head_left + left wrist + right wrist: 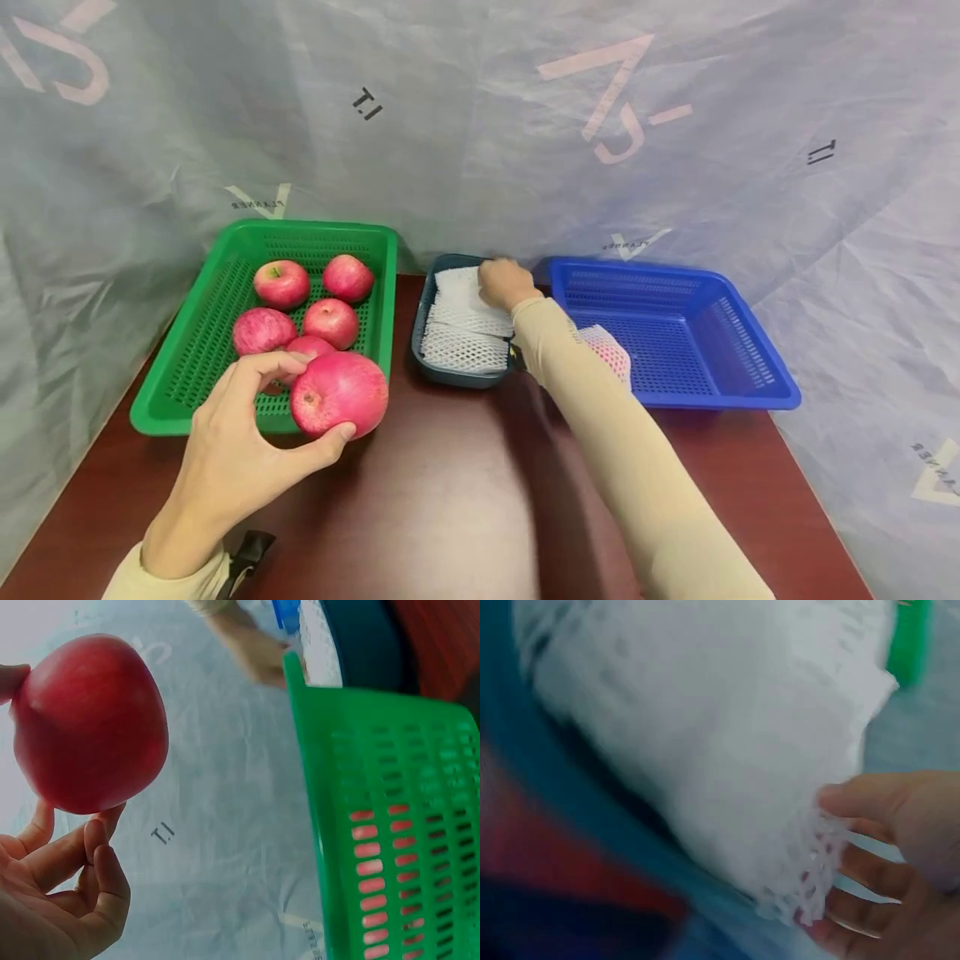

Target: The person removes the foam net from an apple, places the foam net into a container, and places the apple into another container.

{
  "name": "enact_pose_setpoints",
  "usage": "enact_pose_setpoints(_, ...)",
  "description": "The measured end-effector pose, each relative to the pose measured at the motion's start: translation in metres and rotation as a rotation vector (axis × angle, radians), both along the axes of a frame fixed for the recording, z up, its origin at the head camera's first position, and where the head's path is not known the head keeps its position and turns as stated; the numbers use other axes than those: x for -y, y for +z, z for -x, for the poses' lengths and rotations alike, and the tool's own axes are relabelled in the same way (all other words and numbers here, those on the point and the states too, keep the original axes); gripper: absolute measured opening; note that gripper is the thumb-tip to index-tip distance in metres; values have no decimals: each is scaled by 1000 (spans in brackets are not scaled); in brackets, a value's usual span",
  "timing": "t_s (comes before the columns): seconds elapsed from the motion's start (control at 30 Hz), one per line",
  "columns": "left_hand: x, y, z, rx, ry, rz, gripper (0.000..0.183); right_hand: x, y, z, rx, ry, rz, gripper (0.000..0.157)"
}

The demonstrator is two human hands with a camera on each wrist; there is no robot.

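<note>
A red apple [340, 395] is held between the thumb and fingers of my left hand [238, 450], above the front of the green basket [262, 425]. The left wrist view shows the same apple [91, 724] pinched at its sides. My right hand [507, 283] is at the far right of a small dark teal tray [457, 379] filled with white foam net sleeves [463, 346]. In the right wrist view its thumb and fingers pinch the meshed end of a foam net sleeve [802, 862]. Several more apples [282, 285] lie in the green basket.
A blue basket [761, 358] stands at the right, with one pink-and-white net-covered fruit [606, 354] near its left side, partly behind my right forearm. The brown table [450, 475] stretches in front. A grey printed sheet [465, 133] hangs behind.
</note>
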State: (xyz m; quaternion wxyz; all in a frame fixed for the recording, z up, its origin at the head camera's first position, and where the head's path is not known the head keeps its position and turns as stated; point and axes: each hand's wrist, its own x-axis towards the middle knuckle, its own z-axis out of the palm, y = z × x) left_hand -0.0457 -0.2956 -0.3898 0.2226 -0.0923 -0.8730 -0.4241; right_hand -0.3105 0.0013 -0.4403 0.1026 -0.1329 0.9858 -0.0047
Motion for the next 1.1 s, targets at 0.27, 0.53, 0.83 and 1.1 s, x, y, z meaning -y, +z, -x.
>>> enact_pose_setpoints(0.27, 1, 4, 2, 5, 18, 18, 80, -14, 17, -3, 279, 41, -114, 32)
enact_pose_setpoints(0.53, 10, 5, 3, 64, 69, 69, 77, -35, 65, -44, 130, 115, 52, 35)
enact_pose_setpoints(0.83, 19, -1, 2, 122, 95, 99, 76, -73, 91, -167, -221, 314, 101, 16)
enact_pose_setpoints(1.1, 38, 4, 36, 139, 50, 176, 74, -108, 88, -204, -230, 306, 143, 17)
